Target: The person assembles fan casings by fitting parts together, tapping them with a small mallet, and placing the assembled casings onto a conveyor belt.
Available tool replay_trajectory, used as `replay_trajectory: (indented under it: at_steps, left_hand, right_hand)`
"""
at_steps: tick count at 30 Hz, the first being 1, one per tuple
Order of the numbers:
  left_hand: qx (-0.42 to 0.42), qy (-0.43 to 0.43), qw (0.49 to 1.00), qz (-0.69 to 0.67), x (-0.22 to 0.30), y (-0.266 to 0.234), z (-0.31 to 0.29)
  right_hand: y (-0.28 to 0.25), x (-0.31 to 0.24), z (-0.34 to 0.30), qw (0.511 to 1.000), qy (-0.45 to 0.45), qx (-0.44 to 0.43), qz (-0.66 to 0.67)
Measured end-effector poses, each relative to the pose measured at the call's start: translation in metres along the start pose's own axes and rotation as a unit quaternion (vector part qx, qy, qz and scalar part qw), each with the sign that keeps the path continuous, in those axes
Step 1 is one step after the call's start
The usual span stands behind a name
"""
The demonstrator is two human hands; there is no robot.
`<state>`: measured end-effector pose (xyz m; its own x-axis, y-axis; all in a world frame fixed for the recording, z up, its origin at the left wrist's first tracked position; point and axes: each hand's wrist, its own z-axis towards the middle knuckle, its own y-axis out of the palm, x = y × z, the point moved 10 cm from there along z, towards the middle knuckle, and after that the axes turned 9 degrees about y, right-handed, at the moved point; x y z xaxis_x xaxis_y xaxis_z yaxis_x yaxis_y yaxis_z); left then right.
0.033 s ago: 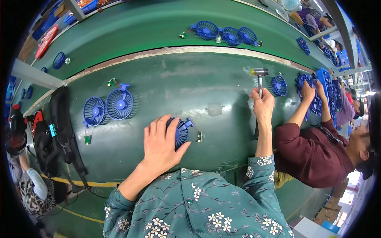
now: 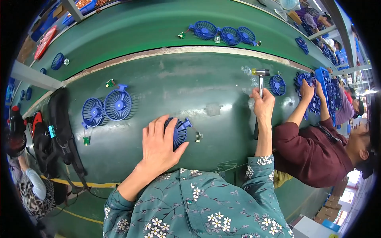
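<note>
Half open, the left hand point(image 2: 160, 142) of a person before us holds a blue fan cage point(image 2: 180, 134) on the green desk point(image 2: 190, 87) as the right hand point(image 2: 263, 107) grips a hammer point(image 2: 260, 72), a circuit board point(image 2: 198, 137) near the cage and two more cages point(image 2: 118, 105) farther left.

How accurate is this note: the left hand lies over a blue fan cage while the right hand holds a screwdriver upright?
One thing is wrong: the tool in the right hand is a hammer, not a screwdriver, as the head view shows. The left hand does lie over a blue fan cage.
</note>
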<state>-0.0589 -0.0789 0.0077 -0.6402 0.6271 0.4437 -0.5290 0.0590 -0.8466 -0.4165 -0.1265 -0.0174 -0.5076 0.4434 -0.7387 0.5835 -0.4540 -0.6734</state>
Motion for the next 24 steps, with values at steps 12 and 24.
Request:
replay_trajectory:
  at_steps: [12,24]
  left_hand:
    - [-0.020,-0.007,1.000,0.002,-0.002,-0.001,-0.001]
    - [-0.006,-0.006,1.000,-0.013,-0.010,-0.002,0.005]
  right_hand:
    - [0.018,-0.011,-0.006,0.993,-0.008,-0.015,-0.119]
    - [0.054,-0.030,-0.078,0.912,0.156,-0.257,0.279]
